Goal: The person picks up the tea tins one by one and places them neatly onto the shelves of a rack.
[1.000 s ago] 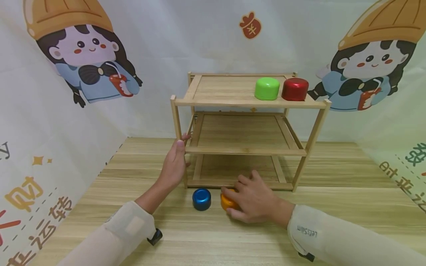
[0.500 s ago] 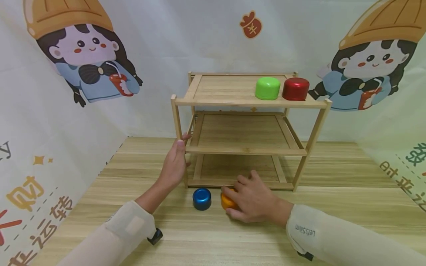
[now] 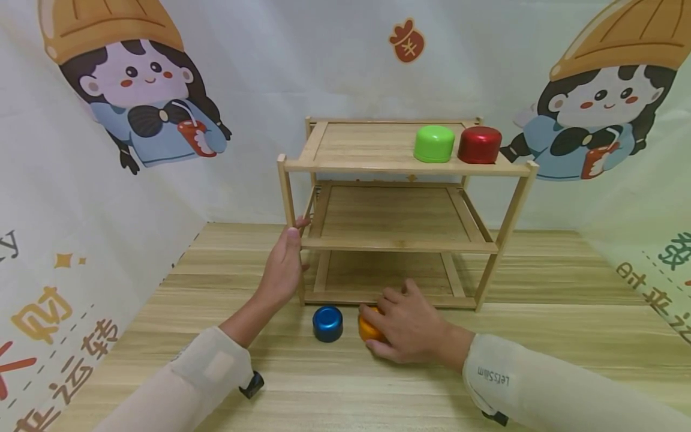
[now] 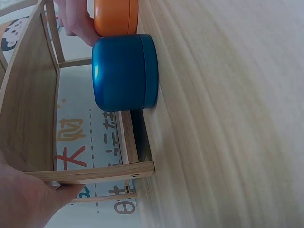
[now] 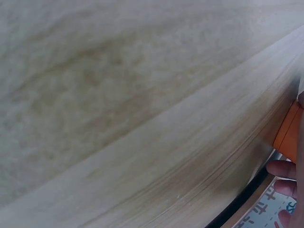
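Note:
In the head view a three-tier wooden shelf rack (image 3: 399,245) stands on the table. My left hand (image 3: 279,267) holds its front left post, thumb on the near side and fingers behind. In front of the bottom tier, my right hand (image 3: 412,327) grips a small orange canister (image 3: 369,329) that sits on the tabletop and is partly covered by the fingers. A shiny blue canister (image 3: 327,324) stands just left of it, untouched; it looms large in the left wrist view, beside the orange one (image 4: 116,18). Only an edge of the orange canister (image 5: 288,135) shows in the right wrist view.
On the rack's top tier, a green canister (image 3: 434,144) and a red canister (image 3: 480,145) stand side by side at the right. The wood-grain tabletop (image 3: 324,390) extends around the rack. A printed cloth backdrop (image 3: 259,72) hangs behind and along both sides.

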`<control>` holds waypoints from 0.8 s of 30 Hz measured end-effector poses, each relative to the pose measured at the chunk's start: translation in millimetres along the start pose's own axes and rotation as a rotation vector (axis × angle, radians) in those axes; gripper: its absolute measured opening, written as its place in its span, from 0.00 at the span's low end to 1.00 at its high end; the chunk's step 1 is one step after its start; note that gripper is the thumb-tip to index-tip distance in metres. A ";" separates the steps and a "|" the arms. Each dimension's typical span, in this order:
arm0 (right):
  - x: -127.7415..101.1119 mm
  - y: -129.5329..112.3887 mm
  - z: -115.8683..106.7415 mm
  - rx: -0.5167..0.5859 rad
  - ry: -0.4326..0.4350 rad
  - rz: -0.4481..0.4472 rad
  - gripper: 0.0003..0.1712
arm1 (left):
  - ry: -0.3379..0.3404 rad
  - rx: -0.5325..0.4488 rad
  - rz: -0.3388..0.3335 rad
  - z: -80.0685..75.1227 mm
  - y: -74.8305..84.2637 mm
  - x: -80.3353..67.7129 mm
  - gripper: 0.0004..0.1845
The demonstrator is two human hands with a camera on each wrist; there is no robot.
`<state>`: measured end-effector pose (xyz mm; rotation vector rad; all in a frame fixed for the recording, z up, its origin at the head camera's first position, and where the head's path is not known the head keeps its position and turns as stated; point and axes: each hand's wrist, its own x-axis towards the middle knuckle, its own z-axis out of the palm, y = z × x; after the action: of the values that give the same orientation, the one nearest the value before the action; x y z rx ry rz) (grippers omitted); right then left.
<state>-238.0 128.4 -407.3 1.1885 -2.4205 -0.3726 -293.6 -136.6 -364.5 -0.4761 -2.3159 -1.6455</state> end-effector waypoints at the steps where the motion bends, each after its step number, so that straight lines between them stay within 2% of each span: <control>1: -0.1 -0.1 0.2 0.003 0.004 0.000 0.30 | 0.000 0.000 0.000 -0.1 0.1 -0.1 0.35; 14: -1.4 0.6 -2.7 0.000 0.040 -0.002 0.28 | -0.006 -0.004 -0.017 -0.8 0.2 -0.3 0.32; 24: 2.7 7.3 -24.1 -0.020 0.068 0.005 0.28 | -0.008 -0.004 -0.013 -0.3 -0.7 0.3 0.33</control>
<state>-233.0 129.3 -382.5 1.1680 -2.3563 -0.3482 -294.1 -137.1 -364.9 -0.4696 -2.3267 -1.6577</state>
